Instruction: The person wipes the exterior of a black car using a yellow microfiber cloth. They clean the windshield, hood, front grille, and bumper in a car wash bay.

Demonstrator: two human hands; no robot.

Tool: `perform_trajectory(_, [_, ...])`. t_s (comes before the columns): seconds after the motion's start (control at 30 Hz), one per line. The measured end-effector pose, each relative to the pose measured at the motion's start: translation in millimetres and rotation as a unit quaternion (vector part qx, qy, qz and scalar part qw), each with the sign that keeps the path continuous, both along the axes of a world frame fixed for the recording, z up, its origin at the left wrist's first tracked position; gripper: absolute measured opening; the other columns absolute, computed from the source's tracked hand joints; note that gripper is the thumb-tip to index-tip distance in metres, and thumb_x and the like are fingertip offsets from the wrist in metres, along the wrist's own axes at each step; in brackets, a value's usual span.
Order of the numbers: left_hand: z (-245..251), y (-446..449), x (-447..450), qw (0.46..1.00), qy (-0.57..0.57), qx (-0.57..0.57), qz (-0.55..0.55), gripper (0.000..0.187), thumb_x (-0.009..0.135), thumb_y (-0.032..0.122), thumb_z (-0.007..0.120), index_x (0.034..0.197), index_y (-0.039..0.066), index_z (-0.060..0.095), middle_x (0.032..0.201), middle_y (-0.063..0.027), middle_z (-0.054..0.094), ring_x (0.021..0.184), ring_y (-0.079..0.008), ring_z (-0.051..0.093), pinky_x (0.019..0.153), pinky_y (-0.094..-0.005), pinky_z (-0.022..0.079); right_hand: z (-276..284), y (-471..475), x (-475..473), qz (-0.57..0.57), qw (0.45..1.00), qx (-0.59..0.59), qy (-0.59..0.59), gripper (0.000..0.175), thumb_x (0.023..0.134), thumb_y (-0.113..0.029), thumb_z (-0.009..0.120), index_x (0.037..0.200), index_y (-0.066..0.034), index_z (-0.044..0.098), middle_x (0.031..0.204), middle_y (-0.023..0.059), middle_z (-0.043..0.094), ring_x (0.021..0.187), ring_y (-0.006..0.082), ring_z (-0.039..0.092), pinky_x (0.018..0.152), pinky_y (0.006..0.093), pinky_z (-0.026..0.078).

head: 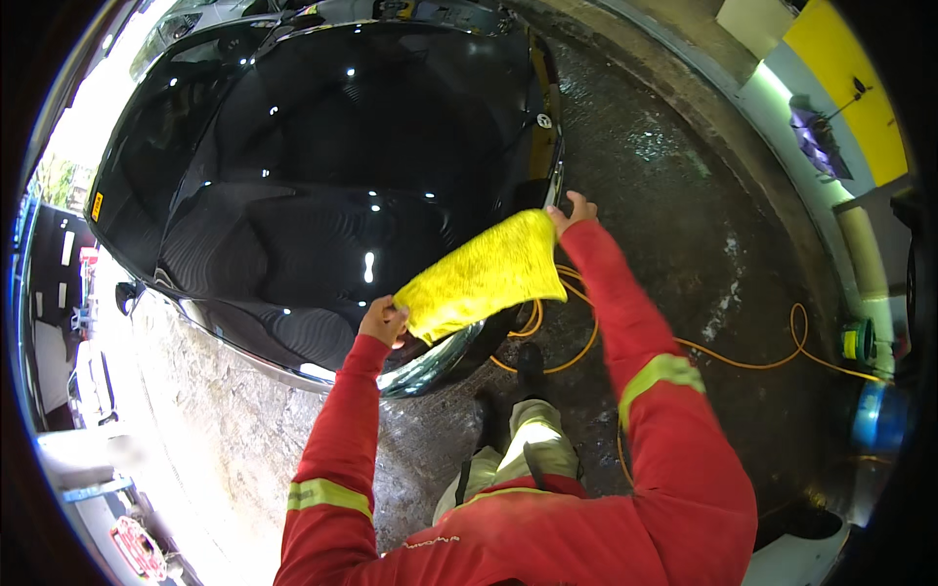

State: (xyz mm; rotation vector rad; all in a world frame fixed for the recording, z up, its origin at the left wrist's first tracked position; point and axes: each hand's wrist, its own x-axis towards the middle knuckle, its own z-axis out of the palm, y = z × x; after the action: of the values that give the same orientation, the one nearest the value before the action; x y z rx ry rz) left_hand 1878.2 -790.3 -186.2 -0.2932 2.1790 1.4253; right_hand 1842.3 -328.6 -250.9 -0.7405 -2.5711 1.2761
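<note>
A yellow microfibre cloth (484, 278) is stretched between my two hands, above the front corner of a black car. My left hand (385, 321) grips its lower left corner. At the cloth's upper right corner, my right hand (574, 212) pinches the edge, with some fingers raised. Beneath and beyond the cloth spreads the car's glossy black bonnet (352, 132), dotted with reflected lights. The headlight (432, 370) shows just below the cloth, which hides part of that corner. A round badge (544, 121) sits on the car's nose.
An orange hose (740, 364) lies coiled and trails across the wet concrete floor (659, 220) by my feet. On the right stand a blue drum (877, 416) and a green reel-like object (859, 342). The car's wing mirror (127, 296) juts out at left.
</note>
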Motion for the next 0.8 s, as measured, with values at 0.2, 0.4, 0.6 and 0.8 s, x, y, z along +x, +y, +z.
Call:
perform_trajectory(0.2, [-68, -65, 131, 0.986, -0.08, -0.141, -0.04, 0.04, 0.107, 0.038, 0.052, 0.081, 0.008, 0.061, 0.066, -0.0044, 0.064, 0.062, -0.0167, 0.069, 0.053, -0.0305, 0.056, -48, -201, 43, -0.003, 0.984, 0.124, -0.13, 0.092, 0.086, -0.074, 0.063, 0.163, -0.034, 0.03, 0.169, 0.0264, 0.012, 0.155, 0.0519, 0.009, 0.119, 0.07, 0.019])
perform_trajectory(0.4, [-58, -111, 347, 0.941, -0.232, -0.222, -0.105, 0.04, 0.09, 0.043, 0.074, 0.095, 0.004, 0.071, 0.081, -0.0082, 0.072, 0.067, -0.0213, 0.065, 0.061, -0.0393, 0.051, -66, -97, -63, -0.004, 0.98, 0.2, 0.011, 0.074, 0.095, -0.06, 0.061, 0.16, -0.0311, 0.04, 0.171, 0.0241, 0.011, 0.156, 0.0521, 0.008, 0.125, 0.0608, 0.019])
perform_trajectory(0.6, [-89, -116, 393, 0.879, -0.477, -0.013, 0.003, 0.035, 0.096, 0.04, 0.071, 0.111, 0.009, 0.071, 0.085, -0.004, 0.072, 0.076, -0.0128, 0.067, 0.064, -0.0302, 0.053, -48, -182, 41, 0.196, 0.943, 0.269, -0.004, 0.067, 0.09, -0.065, 0.064, 0.151, -0.041, 0.051, 0.171, 0.0117, 0.02, 0.156, 0.0514, 0.006, 0.119, 0.0768, 0.011])
perform_trajectory(0.8, [-125, -145, 347, 0.94, -0.307, 0.009, 0.15, 0.034, 0.102, 0.027, 0.065, 0.127, 0.004, 0.061, 0.098, -0.0069, 0.074, 0.084, -0.0161, 0.072, 0.07, -0.0303, 0.056, -38, -126, -47, 0.154, 0.968, 0.197, -0.025, 0.071, 0.098, -0.067, 0.046, 0.161, -0.0368, 0.033, 0.149, 0.0131, 0.052, 0.139, 0.0387, 0.049, 0.124, 0.0685, 0.01])
